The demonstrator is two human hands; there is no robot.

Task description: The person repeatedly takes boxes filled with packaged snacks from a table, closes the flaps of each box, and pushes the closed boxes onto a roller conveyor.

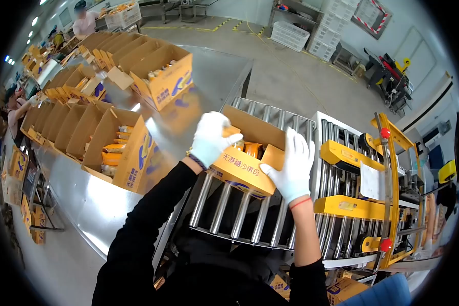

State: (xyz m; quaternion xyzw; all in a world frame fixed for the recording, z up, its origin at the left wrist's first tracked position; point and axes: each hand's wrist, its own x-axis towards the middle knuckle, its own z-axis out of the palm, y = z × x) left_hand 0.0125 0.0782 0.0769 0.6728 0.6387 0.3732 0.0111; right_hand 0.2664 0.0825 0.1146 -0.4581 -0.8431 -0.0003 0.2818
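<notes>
An orange cardboard box (pixel 242 171) with dark printing rests on the metal rollers (pixel 242 211) in front of me, with orange packets (pixel 252 149) visible inside. My left hand (pixel 211 138), in a white glove, is at the box's left end, its fingers bent over the edge and the thumb pointing inward. At the right end, my right hand (pixel 293 166), also gloved in white, has its fingers stretched out along the side and its thumb at the front panel. The box's back flap stands up between my hands.
Rows of open packed boxes (pixel 132 148) stand on the steel table (pixel 86 196) to the left. A yellow-framed machine (pixel 387 194) adjoins the rollers at right. Other people (pixel 84 23) work at the far left. White crates (pixel 289 35) stand at the back.
</notes>
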